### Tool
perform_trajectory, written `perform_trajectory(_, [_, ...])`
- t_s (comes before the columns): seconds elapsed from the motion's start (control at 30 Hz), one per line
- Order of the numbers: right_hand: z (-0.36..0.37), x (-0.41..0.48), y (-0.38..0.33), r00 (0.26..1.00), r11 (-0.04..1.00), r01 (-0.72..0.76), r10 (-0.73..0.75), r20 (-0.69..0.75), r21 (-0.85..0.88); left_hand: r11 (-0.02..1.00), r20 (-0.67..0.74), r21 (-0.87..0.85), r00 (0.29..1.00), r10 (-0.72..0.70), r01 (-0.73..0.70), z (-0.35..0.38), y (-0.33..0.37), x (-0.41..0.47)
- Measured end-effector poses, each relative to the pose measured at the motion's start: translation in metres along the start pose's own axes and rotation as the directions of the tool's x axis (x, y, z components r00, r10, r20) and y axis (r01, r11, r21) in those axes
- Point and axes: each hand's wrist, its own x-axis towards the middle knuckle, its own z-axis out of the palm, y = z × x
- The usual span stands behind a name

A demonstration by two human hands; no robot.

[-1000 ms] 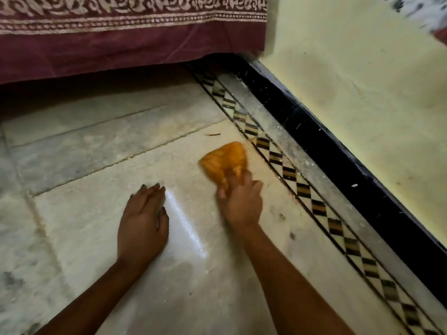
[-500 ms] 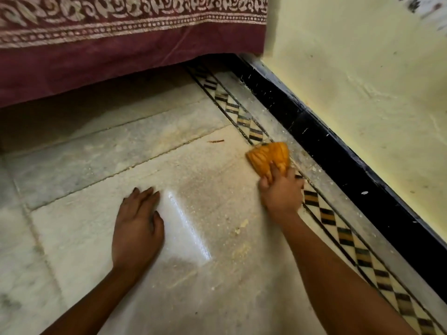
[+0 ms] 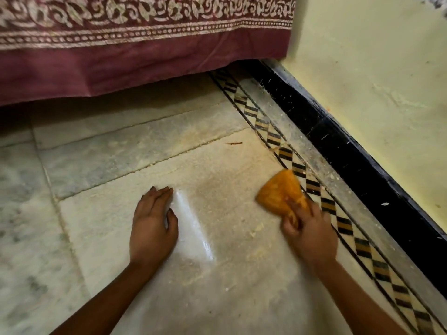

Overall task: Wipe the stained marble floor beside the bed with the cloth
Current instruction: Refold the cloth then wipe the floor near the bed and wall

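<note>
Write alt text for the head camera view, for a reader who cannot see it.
A person's right hand presses a crumpled orange cloth onto a dusty pale marble floor, beside a black-and-cream diamond-patterned border strip. The left hand rests flat on the floor. A maroon bedsheet with white floral trim hangs behind, beside a yellow wall.

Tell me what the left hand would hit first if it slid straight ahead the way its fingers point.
Left hand points up the marble floor toward the hanging maroon bedsheet; the floor between looks free, so probably the sheet, or the dark gap beneath.
</note>
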Motion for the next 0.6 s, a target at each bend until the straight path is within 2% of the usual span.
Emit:
perform_trajectory(0.1, [-0.001, 0.084, -0.037, 0.982, 0.981, -0.19, 0.19, -0.004, -0.04, 0.998, -0.004, -0.039, 0.999, -0.043, 0.043, -0.002, 0.001, 0.001])
perform_trajectory(0.17, [0.005, 0.12, -0.084, 0.98, 0.98, -0.2, 0.2, 0.018, 0.012, 0.996, 0.0, -0.075, 0.998, -0.056, 0.056, -0.003, 0.003, 0.0])
perform_trajectory(0.23, [0.013, 0.121, -0.136, 0.994, 0.993, -0.106, 0.104, 0.027, 0.056, 0.99, 0.0, -0.118, 0.997, -0.077, 0.077, -0.006, 0.002, 0.001])
perform_trajectory(0.33, [0.023, 0.066, -0.182, 0.984, 0.976, 0.177, -0.177, -0.007, 0.127, 0.977, -0.019, -0.179, 0.992, -0.124, 0.119, -0.012, 0.004, 0.002])
perform_trajectory(0.43, [0.018, -0.008, -0.163, 0.928, 0.912, 0.37, -0.371, -0.029, 0.18, 0.969, -0.034, -0.21, 0.989, -0.143, 0.133, -0.017, 0.004, -0.003])
perform_trajectory(0.5, [0.016, -0.047, -0.113, 0.912, 0.892, 0.405, -0.41, -0.022, 0.2, 0.976, -0.016, -0.184, 0.993, -0.121, 0.116, -0.021, 0.001, -0.01])
perform_trajectory(0.53, [0.015, -0.061, -0.082, 0.931, 0.914, 0.361, -0.363, -0.021, 0.185, 0.979, -0.004, -0.175, 0.994, -0.111, 0.108, -0.024, -0.001, -0.015])
perform_trajectory(0.6, [0.008, -0.075, -0.024, 0.992, 0.984, 0.128, -0.124, -0.035, 0.125, 0.981, 0.017, -0.17, 0.995, -0.095, 0.096, -0.028, -0.001, -0.02])
